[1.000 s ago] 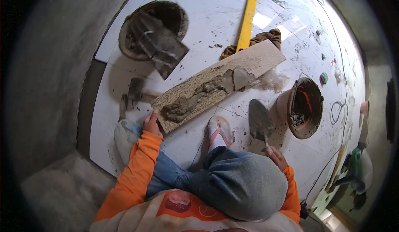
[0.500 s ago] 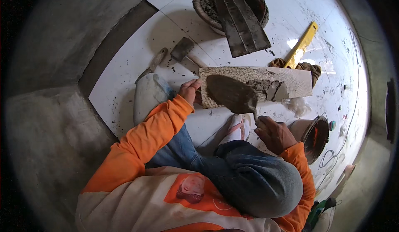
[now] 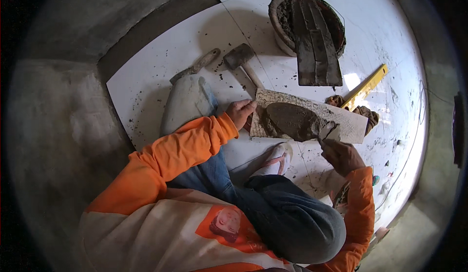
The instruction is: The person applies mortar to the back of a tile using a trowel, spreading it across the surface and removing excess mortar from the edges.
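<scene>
A narrow beige tile strip [image 3: 355, 126] lies in front of me with its rough, patterned face up. My left hand [image 3: 240, 114] is closed on its left end, the thumb and fingers at the edge. My right hand [image 3: 342, 157] is wrapped round the handle of a trowel [image 3: 292, 120]. The dark, mortar-smeared blade rests over the left and middle part of the strip. Wet grey mortar [image 3: 330, 129] shows to the right of the blade, and a darker smear lies by its left side. The strip's underside is hidden.
A mortar bucket [image 3: 280, 34] with a grey ridged board [image 3: 319, 60] leaning across it stands at the far side. A mallet [image 3: 239, 56], a wood-handled tool [image 3: 204, 61] and a yellow level [image 3: 365, 89] on a brown cloth [image 3: 366, 114] lie around. My right forearm partly covers another bucket.
The view has shifted, so the scene sits further right and lower. The trowel has moved slightly right along the strip, with my right hand nearer its edge. My left hand keeps its hold.
</scene>
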The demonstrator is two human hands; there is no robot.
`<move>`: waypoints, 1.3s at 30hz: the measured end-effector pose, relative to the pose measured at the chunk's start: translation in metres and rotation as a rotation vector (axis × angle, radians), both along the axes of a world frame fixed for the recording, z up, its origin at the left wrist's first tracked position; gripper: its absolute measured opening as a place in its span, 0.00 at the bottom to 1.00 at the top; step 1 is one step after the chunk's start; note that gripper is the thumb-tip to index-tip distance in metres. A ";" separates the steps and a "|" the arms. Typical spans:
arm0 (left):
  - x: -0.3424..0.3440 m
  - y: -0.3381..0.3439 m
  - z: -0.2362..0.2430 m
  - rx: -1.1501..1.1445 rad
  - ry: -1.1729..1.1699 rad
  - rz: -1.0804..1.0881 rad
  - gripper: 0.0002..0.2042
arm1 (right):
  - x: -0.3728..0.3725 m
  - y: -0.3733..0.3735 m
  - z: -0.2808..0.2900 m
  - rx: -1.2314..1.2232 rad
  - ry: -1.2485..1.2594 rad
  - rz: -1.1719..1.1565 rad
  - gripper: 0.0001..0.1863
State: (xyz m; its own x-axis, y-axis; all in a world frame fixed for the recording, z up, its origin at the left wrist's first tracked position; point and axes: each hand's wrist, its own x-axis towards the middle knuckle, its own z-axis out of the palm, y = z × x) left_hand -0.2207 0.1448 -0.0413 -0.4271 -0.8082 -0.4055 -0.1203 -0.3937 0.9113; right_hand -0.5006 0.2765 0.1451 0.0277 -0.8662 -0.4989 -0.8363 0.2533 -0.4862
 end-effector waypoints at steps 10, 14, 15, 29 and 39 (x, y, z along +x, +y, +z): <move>0.007 0.008 -0.001 -0.335 0.021 -0.173 0.18 | -0.023 -0.053 -0.029 0.065 -0.075 0.168 0.18; 0.007 0.016 -0.008 -0.404 -0.101 -0.068 0.21 | -0.021 -0.048 -0.032 0.145 -0.060 0.061 0.17; 0.005 0.014 -0.004 -0.404 -0.092 -0.073 0.21 | -0.022 -0.042 -0.037 0.143 -0.048 0.026 0.18; 0.004 0.015 -0.002 -0.337 -0.040 -0.118 0.17 | -0.018 -0.018 -0.031 0.408 -0.238 -0.322 0.26; 0.004 0.011 0.010 -0.230 -0.011 -0.149 0.17 | -0.036 0.044 -0.021 0.021 0.113 -0.441 0.17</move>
State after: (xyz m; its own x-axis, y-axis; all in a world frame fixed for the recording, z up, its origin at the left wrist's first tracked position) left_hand -0.2165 0.1560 -0.0312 -0.5448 -0.8082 -0.2237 -0.1721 -0.1532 0.9731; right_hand -0.5364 0.3202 0.1240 -0.3977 -0.7724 -0.4952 -0.6938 0.6063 -0.3887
